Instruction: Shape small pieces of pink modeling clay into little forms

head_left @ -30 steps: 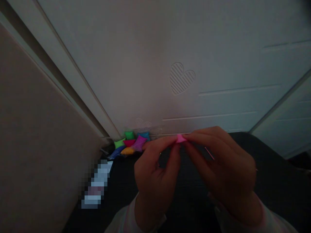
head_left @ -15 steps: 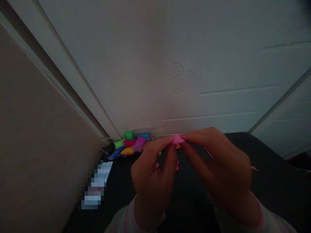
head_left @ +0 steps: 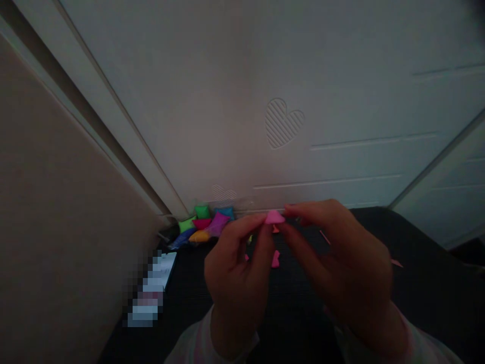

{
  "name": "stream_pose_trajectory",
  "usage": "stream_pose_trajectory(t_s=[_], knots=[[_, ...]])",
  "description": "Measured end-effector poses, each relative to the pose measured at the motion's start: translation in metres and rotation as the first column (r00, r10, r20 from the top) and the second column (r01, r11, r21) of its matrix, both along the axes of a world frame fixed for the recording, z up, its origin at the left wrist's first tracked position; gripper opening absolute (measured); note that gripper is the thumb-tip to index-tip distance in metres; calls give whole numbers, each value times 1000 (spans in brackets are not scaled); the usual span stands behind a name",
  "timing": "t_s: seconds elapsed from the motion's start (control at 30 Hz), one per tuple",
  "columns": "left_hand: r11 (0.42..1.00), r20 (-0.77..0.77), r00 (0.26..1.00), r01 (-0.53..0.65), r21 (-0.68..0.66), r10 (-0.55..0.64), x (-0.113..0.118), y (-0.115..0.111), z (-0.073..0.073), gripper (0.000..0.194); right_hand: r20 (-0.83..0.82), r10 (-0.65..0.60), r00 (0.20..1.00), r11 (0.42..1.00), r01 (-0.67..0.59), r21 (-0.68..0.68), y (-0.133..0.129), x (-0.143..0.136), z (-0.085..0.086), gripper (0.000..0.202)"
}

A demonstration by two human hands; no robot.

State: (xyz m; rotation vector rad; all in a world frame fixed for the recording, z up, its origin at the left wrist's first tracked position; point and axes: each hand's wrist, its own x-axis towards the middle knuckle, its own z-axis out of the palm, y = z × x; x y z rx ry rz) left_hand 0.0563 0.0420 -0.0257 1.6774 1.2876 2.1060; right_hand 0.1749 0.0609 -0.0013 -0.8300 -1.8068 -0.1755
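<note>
A small pink piece (head_left: 274, 218), roughly triangular with a flat lower edge, is held up above the dark table. My left hand (head_left: 242, 273) pinches its left side between thumb and index finger. Beside its right edge is my right hand (head_left: 337, 263), with thumb and index finger apart; the index fingertip is lifted off the piece and the thumb is close to its lower right corner. Beneath the hands, another pink piece (head_left: 276, 259) lies on the table (head_left: 295, 303).
Colourful packets (head_left: 217, 224) in clear wrapping lie at the back left. A partly pixelated phone-like object (head_left: 164, 270) is at the left. A thin pink stick (head_left: 325, 237) and a pinkish scrap (head_left: 396, 263) are to the right. Behind stands a white panel (head_left: 227, 101) with heart reliefs.
My right index finger has lifted away from the pink piece, opening a gap to the thumb. The piece has shifted slightly left in my left hand and shows a flatter lower edge.
</note>
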Motion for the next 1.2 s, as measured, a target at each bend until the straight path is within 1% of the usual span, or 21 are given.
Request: stream_pose_trajectory(t_s=[0.13,0.23,0.3,0.37,0.47,0.53,0.67,0.9,1.03,1.2], knots=[[997,61,996,66,-32,-64,1,1,-1,23,-4,5,1000,1000,-5,8,0,-1,1,8],[996,47,997,71,-51,-68,2,2,-4,23,-5,-8,1000,999,9,31,1,-3,1,7],[999,-30,999,26,-35,-27,2,3,-4,22,-14,-2,1000,999,3,51,1,-3,-1,6],[999,-161,986,-50,3,50,0,4,-2,20,-19,20,1000,998,-19,64,1,-3,-2,5],[985,-352,920,-151,86,172,-2,5,3,13,-6,35,999,998,-34,51,2,-4,-4,6],[975,-409,885,-184,126,220,-4,6,5,11,3,9,1000,999,-10,34,3,-5,-5,9],[965,-423,868,-215,152,260,-6,7,4,12,4,-38,999,999,38,22,4,-5,-7,13],[971,-414,879,-193,144,236,-3,3,4,11,-26,11,1000,999,-10,39,4,-4,-6,6],[968,-420,874,-196,159,246,-2,4,5,10,-21,28,999,998,-26,59,4,-5,-5,2],[964,-506,822,-209,162,263,-8,7,7,9,-12,41,999,998,-40,49,4,-6,-7,5]])
